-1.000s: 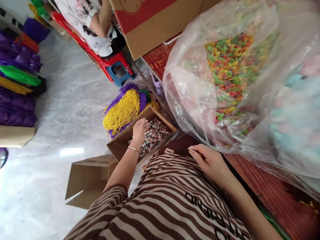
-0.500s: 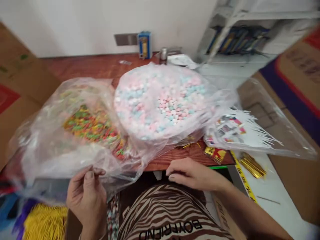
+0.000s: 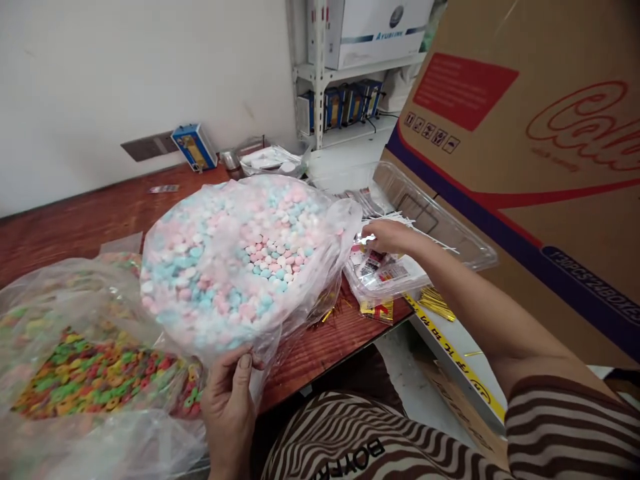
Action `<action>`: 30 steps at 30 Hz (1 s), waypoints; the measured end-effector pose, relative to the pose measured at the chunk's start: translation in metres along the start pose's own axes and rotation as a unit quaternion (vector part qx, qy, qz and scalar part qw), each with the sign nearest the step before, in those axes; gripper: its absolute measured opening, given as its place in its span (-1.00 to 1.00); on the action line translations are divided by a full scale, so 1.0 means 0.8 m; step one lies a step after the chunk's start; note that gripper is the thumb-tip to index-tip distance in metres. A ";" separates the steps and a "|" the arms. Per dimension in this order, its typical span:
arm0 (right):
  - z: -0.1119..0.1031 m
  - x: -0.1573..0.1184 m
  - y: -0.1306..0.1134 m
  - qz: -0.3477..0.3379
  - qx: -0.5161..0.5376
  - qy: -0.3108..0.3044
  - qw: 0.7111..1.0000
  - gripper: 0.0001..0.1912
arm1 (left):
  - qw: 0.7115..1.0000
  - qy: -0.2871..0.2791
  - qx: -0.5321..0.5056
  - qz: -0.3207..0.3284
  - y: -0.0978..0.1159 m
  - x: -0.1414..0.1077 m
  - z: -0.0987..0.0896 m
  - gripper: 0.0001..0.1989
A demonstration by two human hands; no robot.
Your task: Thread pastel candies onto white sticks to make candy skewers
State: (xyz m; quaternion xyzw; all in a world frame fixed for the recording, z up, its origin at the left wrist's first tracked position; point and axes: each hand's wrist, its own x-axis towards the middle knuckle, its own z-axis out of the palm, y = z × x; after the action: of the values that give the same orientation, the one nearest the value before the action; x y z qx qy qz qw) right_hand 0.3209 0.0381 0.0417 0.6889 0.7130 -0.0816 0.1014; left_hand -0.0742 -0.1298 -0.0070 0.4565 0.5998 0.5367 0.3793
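Observation:
My left hand [image 3: 233,400] is closed in a pinch, thumb against the fingers, at the near edge of the clear bag of pink, blue and white candies [image 3: 220,267]. What lies between those fingertips is too small to tell. My right hand [image 3: 390,237] reaches over a clear plastic tray [image 3: 480,250], its curled fingers down at small printed packets [image 3: 393,273] and white sticks [image 3: 440,243]. Whatever they grip is hidden. Left of the candies lies a second clear bag with colourful ring-shaped pieces [image 3: 95,377].
A large printed carton [image 3: 500,160] stands at the right, behind my arm. Gold twist ties [image 3: 437,303] lie beside the reddish wooden table [image 3: 295,377]. At the back are a blue box [image 3: 195,147], a clear container [image 3: 275,160] and a white shelf [image 3: 320,100].
My view has turned to the right. My right hand has gone from the table's front edge out to the packets in the tray. My left hand stays pinched, now by the candy bag.

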 end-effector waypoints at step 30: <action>0.030 0.038 0.099 0.154 0.028 -0.033 0.987 -0.61 | 0.993 -0.035 0.010 -0.112 -0.017 -0.003 0.015 -0.46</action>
State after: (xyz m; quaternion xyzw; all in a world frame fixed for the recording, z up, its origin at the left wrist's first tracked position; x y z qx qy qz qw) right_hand 0.4000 0.0642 0.0125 0.7902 0.5920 -0.1077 0.1164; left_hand -0.0640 -0.1290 -0.0226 0.4084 0.6389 0.4684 0.4534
